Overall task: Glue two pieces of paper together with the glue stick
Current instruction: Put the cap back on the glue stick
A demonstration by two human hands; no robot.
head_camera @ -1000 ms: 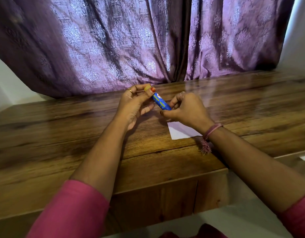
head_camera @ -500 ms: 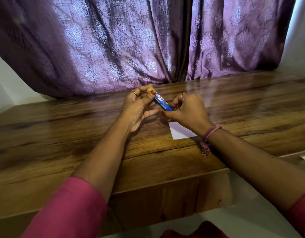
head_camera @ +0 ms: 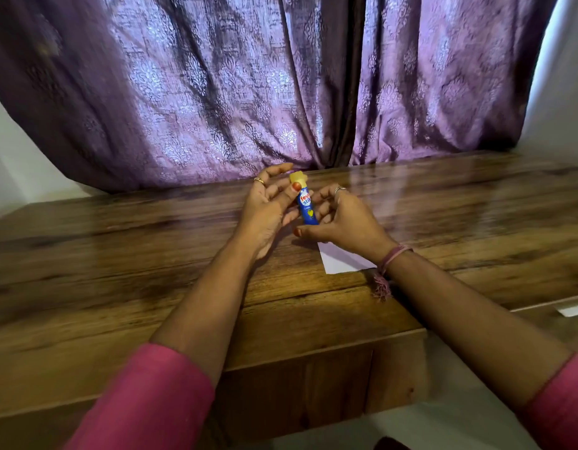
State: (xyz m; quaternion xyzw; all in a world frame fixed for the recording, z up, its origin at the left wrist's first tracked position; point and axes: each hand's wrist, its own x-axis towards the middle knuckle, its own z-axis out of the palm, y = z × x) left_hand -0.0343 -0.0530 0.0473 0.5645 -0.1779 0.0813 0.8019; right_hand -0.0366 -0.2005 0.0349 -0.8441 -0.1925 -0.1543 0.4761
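- Holding a small blue cylindrical glue stick with a yellow cap (head_camera: 305, 206) nearly upright at the centre of the frame, above the glossy brown wooden table (head_camera: 118, 254), between both hands.
- Gripping the lower end of that tube with the right hand (head_camera: 343, 219): thumb curled under its base, fingers bent round the far side, so a closed pinch on the glue stick.
- Meeting the yellow cap end with the left hand (head_camera: 268, 212), just left of centre: thumb tip with red nail polish pressed against the top of the blue body right below the cap, index finger arched over behind the cap, the other fingers loosely curled and slightly apart.
- Showing a gold ring on one left finger and a silver ring on one right finger.
- Lying flat on the table just below and right of the right hand, a white sheet of paper (head_camera: 339, 261), partly covered by the wrist; cannot tell whether one sheet or two.
- Wearing a pink thread band with a tassel (head_camera: 386, 271) on the right wrist, the tassel hanging near the paper's lower edge.
- Entering from the bottom corners of the frame, pink fabric sleeves (head_camera: 151, 401) on both forearms.
- Filling the upper half of the frame behind the table, a purple patterned curtain (head_camera: 216, 92).
- Peeking in at the right edge, a small white scrap (head_camera: 573, 310), well apart from the hands.
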